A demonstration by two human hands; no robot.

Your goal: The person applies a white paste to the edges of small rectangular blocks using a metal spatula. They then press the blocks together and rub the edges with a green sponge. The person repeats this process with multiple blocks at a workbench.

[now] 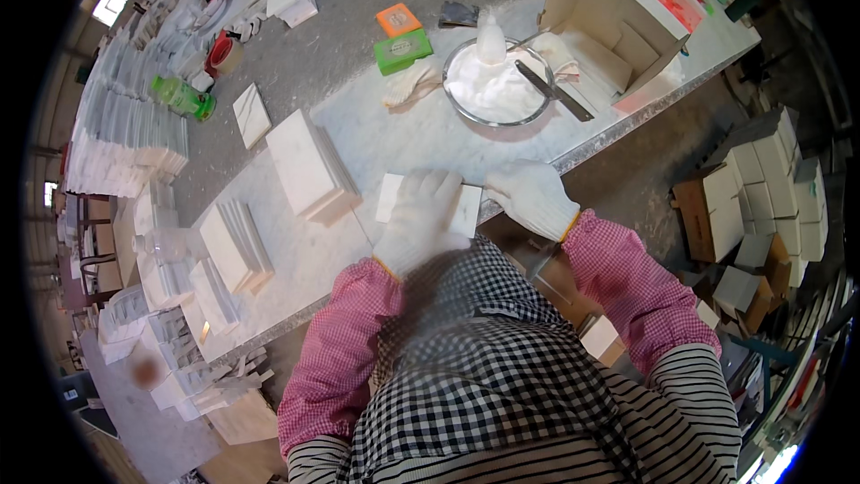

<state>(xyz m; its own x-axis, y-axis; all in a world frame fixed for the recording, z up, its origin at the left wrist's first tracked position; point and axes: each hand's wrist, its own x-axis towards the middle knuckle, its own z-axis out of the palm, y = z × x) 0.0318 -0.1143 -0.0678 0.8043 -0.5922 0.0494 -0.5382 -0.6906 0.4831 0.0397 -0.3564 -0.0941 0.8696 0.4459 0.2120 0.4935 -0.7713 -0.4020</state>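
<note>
A white rectangular tile (pixel 465 212) lies at the front edge of the marble-topped table. My left hand (pixel 419 215), in a white glove, rests flat across it with the fingers stretched forward. My right hand (pixel 530 198), gloved too, is closed beside the tile's right end. Whatever it grips is mostly hidden; only a thin dark sliver shows between the glove and the tile. Beyond my hands stands a metal bowl (pixel 455 106) of white powder or paste. A white squeeze bottle (pixel 490 40) sits in it, and a dark-handled knife (pixel 557 92) lies across its rim.
Tile stacks (pixel 306 164) stand to the left, with more white tiles (pixel 235 246) nearer. An open cardboard box (pixel 612 22) is at the far right. Green (pixel 402 52) and orange (pixel 398 20) boxes lie near a cloth glove (pixel 412 83). A green bottle (pixel 184 97) lies far left.
</note>
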